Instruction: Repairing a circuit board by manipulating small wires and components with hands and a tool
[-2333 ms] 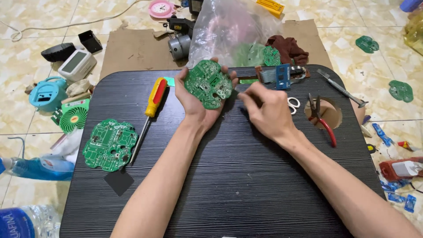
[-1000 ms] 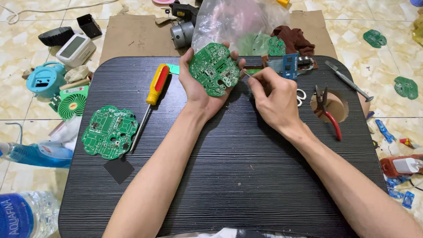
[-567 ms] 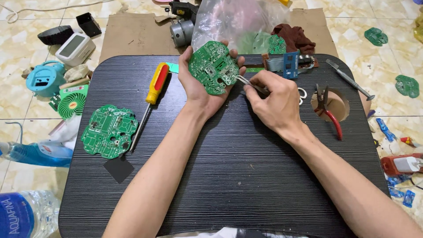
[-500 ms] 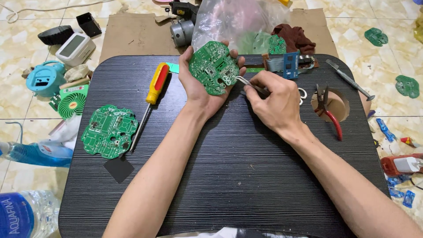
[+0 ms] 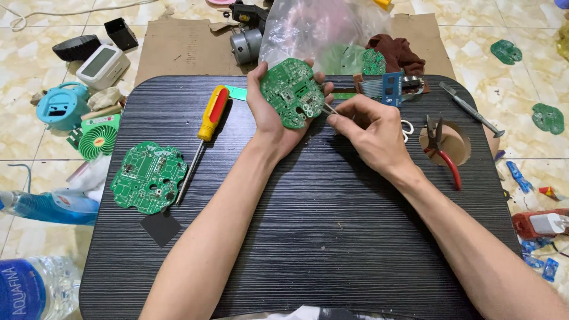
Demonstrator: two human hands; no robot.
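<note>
My left hand (image 5: 268, 118) holds a round green circuit board (image 5: 292, 92) upright over the far part of the black table (image 5: 332, 237). My right hand (image 5: 370, 130) pinches thin metal tweezers (image 5: 329, 109), whose tips touch the right edge of that board. A second green circuit board (image 5: 148, 176) lies flat on the table at the left. Beside it rests a screwdriver (image 5: 208, 121) with a yellow and red handle.
Red-handled pliers (image 5: 443, 155) lie over a round hole at the table's right. A blue module with ribbon cable (image 5: 388, 88), a clear plastic bag (image 5: 320, 29) and a small motor (image 5: 246, 42) sit behind. A green mini fan (image 5: 98, 139), a blue device (image 5: 59, 106) and water bottles (image 5: 29, 287) lie on the tiled floor at left.
Both hands rose with the board toward the far edge of the table. My right hand closed in until the tweezers met the board's right edge.
</note>
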